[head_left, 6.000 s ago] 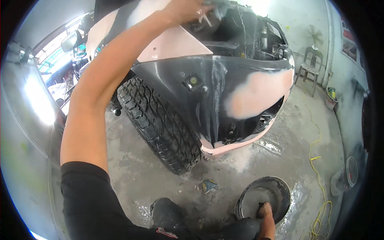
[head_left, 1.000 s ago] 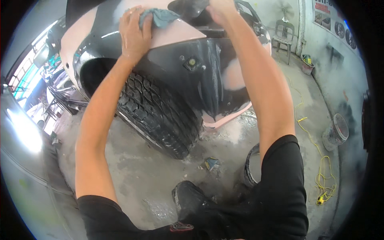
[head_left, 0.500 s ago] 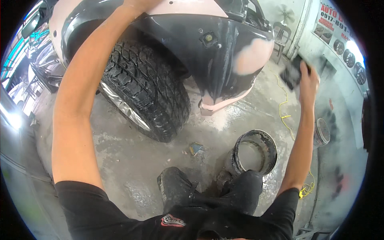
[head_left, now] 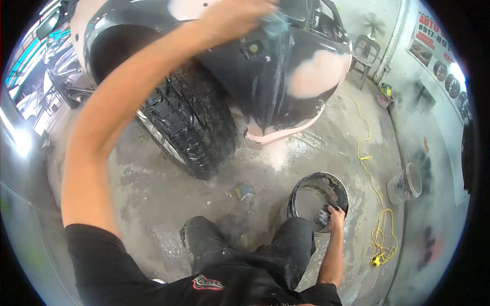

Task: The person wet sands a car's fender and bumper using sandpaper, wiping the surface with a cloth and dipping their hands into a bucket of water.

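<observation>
My left hand (head_left: 237,18) is stretched over the upper edge of a black-and-pink car body panel (head_left: 301,102), its fingers closed on a light-blue, motion-blurred thing like a cloth (head_left: 275,23). Down to the right, my right hand (head_left: 335,217) reaches into a black bucket (head_left: 293,196) of grey, cloudy water. Its fingers grip a dark pad (head_left: 322,217), low inside the rim; blur hides its exact kind. Below my left forearm stands a chunky black tyre (head_left: 191,122) in the wheel arch.
A folded scrap (head_left: 244,190) lies on the wet concrete floor (head_left: 153,204) before my knees. To the right are a yellow cord (head_left: 380,229) and a pale bucket (head_left: 400,186). A chair (head_left: 363,56) and a fan (head_left: 374,24) stand at the back near the wall.
My right hand has come down from beside the panel into the bucket with the dark pad. My left hand has moved right across the panel's top, and the light-blue thing now shows.
</observation>
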Action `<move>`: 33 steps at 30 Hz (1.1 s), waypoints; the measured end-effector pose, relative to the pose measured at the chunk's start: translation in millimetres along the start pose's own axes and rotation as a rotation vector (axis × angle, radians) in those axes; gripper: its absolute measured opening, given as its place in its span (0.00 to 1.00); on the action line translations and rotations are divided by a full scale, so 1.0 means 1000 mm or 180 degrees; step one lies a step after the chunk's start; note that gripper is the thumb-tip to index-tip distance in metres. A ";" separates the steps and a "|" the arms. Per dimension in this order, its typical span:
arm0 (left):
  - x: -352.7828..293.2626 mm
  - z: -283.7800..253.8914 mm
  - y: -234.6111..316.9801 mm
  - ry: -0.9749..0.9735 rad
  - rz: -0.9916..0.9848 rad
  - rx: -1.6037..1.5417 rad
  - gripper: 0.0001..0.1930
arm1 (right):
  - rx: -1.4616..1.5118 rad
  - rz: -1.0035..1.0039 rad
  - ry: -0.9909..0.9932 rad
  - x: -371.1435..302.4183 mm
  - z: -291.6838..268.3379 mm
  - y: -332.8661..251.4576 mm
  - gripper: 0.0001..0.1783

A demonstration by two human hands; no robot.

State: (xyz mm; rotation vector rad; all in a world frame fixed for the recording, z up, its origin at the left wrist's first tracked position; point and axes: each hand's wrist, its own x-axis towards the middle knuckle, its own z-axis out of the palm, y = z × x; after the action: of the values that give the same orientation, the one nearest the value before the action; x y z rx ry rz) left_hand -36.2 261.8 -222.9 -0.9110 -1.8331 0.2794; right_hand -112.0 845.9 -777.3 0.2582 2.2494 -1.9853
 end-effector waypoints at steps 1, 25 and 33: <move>0.009 0.016 0.009 -0.0416 0.0028 0.0118 0.10 | 0.0058 0.0046 -0.0216 -0.003 0.027 -0.005 0.14; -0.232 -0.055 0.121 -0.1172 -0.2280 0.1249 0.18 | -0.3798 -0.0691 -0.2317 0.110 0.091 0.164 0.17; -0.258 -0.024 0.095 -0.0786 -0.2698 0.1702 0.18 | -0.2982 -0.0940 -0.1972 0.127 0.066 0.169 0.15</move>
State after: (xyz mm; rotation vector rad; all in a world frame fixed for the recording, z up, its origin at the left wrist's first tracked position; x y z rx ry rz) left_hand 76.9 142.6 -444.1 0.3000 -2.0489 0.3217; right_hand -201.5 806.3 -975.8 -0.7025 2.5110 -0.7039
